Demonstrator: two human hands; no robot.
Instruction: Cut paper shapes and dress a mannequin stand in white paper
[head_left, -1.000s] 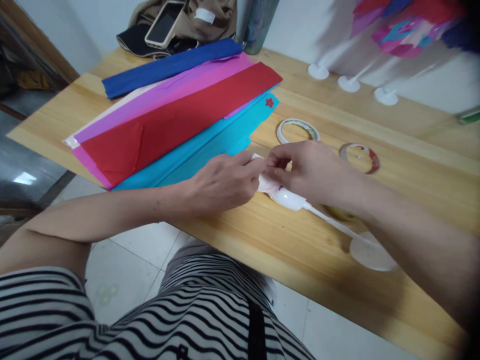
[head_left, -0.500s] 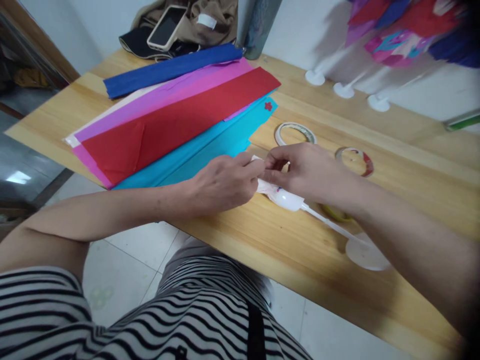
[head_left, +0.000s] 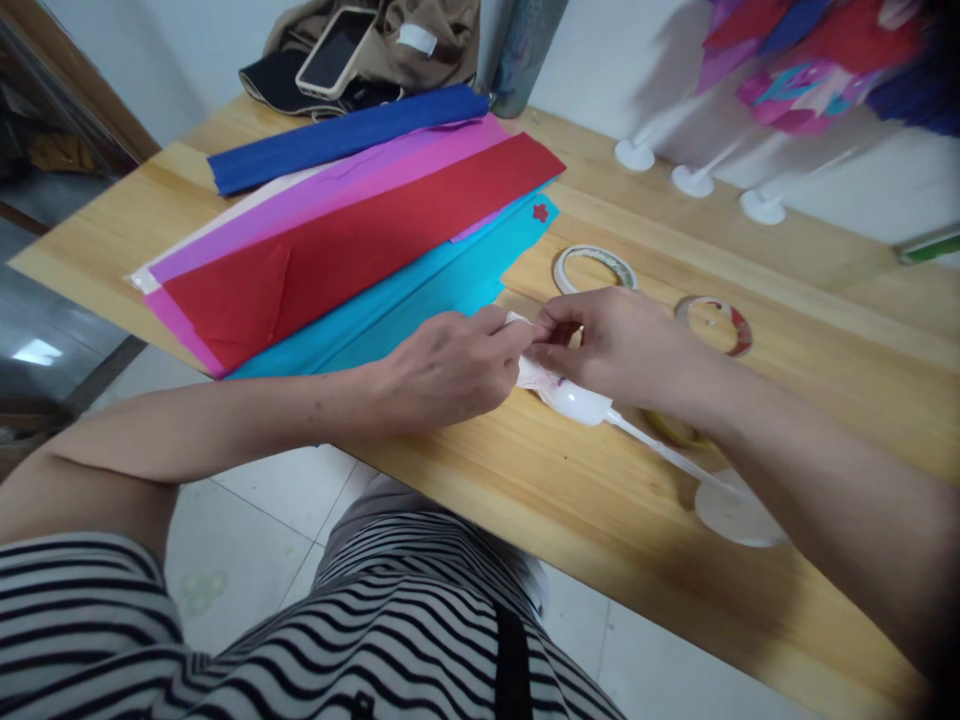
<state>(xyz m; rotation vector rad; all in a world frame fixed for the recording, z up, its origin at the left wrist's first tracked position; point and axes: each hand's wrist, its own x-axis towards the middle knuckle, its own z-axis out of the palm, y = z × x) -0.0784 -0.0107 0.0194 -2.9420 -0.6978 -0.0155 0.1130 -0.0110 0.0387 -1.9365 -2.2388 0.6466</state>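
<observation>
My left hand [head_left: 454, 368] is closed around a piece of white crinkled paper [head_left: 529, 374] at the head of a white plastic stand. Right beside it, my right hand [head_left: 622, 335] pinches at the same paper, thumb and forefinger meeting by the left fingertips. The stand [head_left: 581, 404] lies tilted, its rounded cup showing below the right hand. A thin stem runs from the cup to a round base [head_left: 739, 508] near my right forearm. Small coloured marks show where the paper meets the cup. My fingers hide the paper's far end.
Folded red paper [head_left: 360, 245], turquoise paper [head_left: 390, 325] and a dark blue roll [head_left: 345, 140] lie on the left. Tape rolls [head_left: 596, 268] [head_left: 716, 325] sit behind my right hand. A phone [head_left: 336, 52] rests on brown cloth. White stands [head_left: 762, 206] with colourful tops line the wall.
The view has shifted very slightly. Both hands stay at the paper in nearly the same pose, and nothing has been let go or taken up.
</observation>
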